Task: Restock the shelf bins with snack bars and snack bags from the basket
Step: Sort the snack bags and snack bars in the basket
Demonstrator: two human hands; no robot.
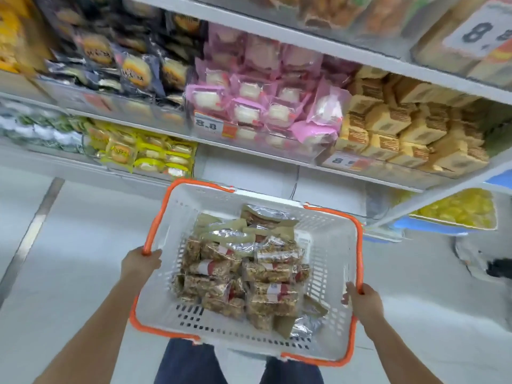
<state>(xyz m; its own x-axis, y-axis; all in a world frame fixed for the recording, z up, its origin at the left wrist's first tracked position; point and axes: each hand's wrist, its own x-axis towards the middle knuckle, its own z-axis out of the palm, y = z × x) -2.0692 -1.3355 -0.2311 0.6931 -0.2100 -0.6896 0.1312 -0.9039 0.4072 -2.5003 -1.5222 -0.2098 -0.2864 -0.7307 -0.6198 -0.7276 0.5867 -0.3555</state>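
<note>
A white plastic basket point(329, 239) with orange rim handles is held in front of me, above the floor. Inside lie several clear-wrapped grain snack bars point(219, 266) with red and white labels, and some silver-and-tan snack bags point(266, 217) at the far end. My left hand point(140, 263) grips the orange rim on the basket's left side. On the right side, my right hand point(361, 299) grips the orange rim. Shelf bins stand ahead: pink-wrapped cakes point(266, 106) in the middle and tan boxed snacks point(401, 123) to the right.
Dark-wrapped round cakes point(124, 62) fill the upper left bin and yellow-wrapped cakes point(149, 153) the lower left one. Price tags reading 8.8 point(206, 124) hang on the bin fronts. A yellow-filled bin point(460, 209) sits low at right. Pale floor lies below; my legs show under the basket.
</note>
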